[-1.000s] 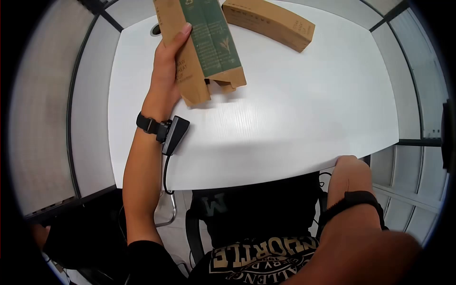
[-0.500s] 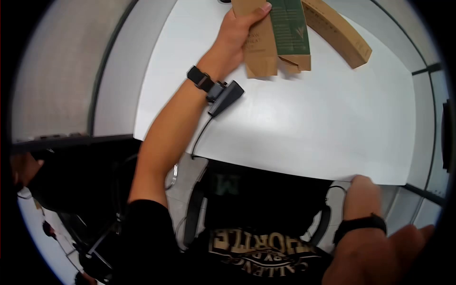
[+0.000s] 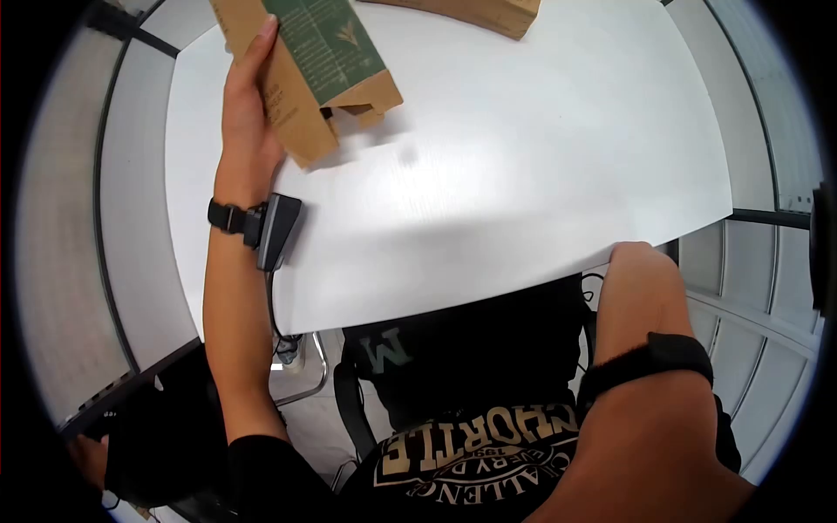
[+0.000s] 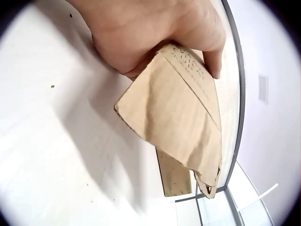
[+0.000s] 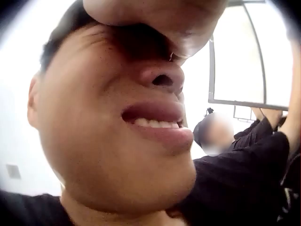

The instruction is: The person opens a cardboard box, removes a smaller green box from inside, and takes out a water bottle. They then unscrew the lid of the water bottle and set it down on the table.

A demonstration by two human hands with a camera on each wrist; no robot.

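Observation:
My left hand (image 3: 248,113) grips a brown cardboard carton with a green printed panel (image 3: 327,52), its thumb lying across the front. The carton is tilted above the white table, and flaps stand loose at its near end. In the left wrist view, the left hand (image 4: 160,28) is wrapped round the carton (image 4: 174,113). My right elbow is at the table's near right edge, with the forearm bent back. In the right wrist view, the right hand (image 5: 160,21) touches the upper part of a person's face; its fingers cannot be made out clearly.
A second long brown box (image 3: 488,13) lies at the back of the white table (image 3: 523,157). Low partitions surround the table's sides. A black chair (image 3: 349,392) stands below the front edge. Another person in dark clothes (image 3: 166,444) is at the lower left.
The head view swung aside and back, so the table and boxes shifted in it. My left hand has kept its grip on the carton, and my right elbow has stayed at the table edge.

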